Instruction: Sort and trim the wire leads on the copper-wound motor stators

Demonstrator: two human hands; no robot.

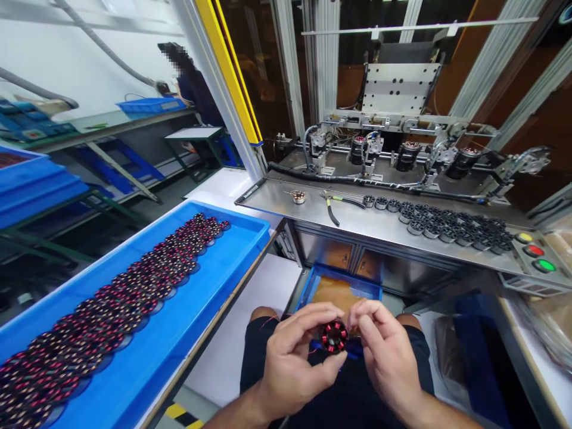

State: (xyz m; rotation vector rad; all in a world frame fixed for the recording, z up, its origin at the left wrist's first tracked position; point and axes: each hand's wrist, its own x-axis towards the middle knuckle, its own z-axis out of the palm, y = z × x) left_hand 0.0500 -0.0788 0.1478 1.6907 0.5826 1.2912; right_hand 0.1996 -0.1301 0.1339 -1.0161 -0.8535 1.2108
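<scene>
A round black part with red wire windings [335, 336] is gripped between the thumb and fingers of my left hand [300, 360], above my lap. Thin red wire sticks out to the left, behind that hand. At the part's right side, my right hand [386, 348] has its thumb and fingertips pinched together; what they hold, if anything, is too small to see. Many similar wound parts [147, 280] lie in rows in a blue tray [179, 333] on the left.
Ahead, a metal worktop [357, 220] bears cutting pliers [330, 210], a copper-wound part [298, 197] and several black cores [447, 223]. Behind it stands a winding machine [402, 143]. Coloured buttons [534, 250] are at right. A blue bin [378, 291] sits below. A person [196, 89] is at back left.
</scene>
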